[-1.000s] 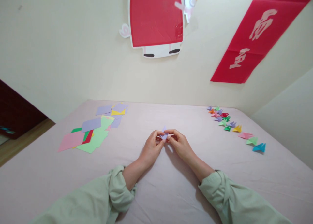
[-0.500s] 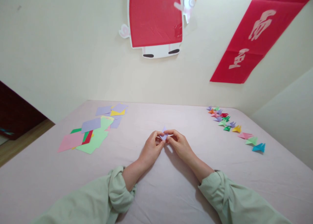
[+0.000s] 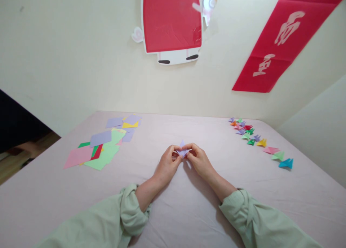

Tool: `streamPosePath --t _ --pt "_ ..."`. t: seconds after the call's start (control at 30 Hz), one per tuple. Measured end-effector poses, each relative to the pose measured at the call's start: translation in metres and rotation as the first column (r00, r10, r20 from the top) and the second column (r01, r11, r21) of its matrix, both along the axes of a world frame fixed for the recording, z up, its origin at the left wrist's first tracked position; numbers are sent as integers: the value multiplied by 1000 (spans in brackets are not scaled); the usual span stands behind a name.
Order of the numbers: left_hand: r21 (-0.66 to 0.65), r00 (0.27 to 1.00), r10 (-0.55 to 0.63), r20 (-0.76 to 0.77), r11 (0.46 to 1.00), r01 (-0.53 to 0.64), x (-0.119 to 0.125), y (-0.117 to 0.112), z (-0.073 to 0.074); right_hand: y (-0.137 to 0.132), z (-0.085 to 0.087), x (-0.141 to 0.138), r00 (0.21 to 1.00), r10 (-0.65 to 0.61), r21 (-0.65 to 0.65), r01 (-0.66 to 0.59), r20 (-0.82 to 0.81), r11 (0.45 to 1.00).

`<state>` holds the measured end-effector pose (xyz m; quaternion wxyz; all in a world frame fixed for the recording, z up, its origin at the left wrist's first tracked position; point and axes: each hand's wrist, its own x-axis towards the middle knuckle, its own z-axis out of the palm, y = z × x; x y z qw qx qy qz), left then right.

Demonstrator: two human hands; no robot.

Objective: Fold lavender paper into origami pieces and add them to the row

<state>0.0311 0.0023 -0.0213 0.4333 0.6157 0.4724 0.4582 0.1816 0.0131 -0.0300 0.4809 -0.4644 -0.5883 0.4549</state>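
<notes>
A small lavender piece of folded origami paper (image 3: 183, 153) is held between both hands above the middle of the pale pink surface (image 3: 173, 204). My left hand (image 3: 168, 162) pinches its left side between thumb and fingers. From the right, my right hand (image 3: 199, 159) pinches the other side in the same way. One point of the paper sticks up between the fingertips, and its middle faces me. The fingers cover its two side edges.
Loose sheets of coloured paper (image 3: 104, 154) lie overlapping at the left. A slanting row of small folded paper figures, with a blue one (image 3: 286, 163) nearest, runs along the right. Behind the surface rises a cream wall (image 3: 81, 60) with a red banner (image 3: 281, 46).
Between my fingers the lavender paper has opened wider, and more of its front shows. Both hands stay nearly in place. At far left, a blurred shape has appeared beyond the surface's edge.
</notes>
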Motion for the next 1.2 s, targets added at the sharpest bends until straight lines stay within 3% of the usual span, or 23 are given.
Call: streamPosePath --t 0.23,0.33,0.97,1.2 --pt "-62 999 -3 49 998 6 0 2 -4 -3 1 2 988 -65 70 55 143 996" --pt "-82 996 -8 91 996 15 0 2 -3 -3 3 1 988 -88 90 77 126 993" --pt "-55 994 78 73 996 -74 -3 4 -6 -8 5 -5 994 64 76 -71 87 995" --pt "-27 999 35 23 999 -34 -2 0 -5 -11 6 -5 985 -4 95 -13 173 995"
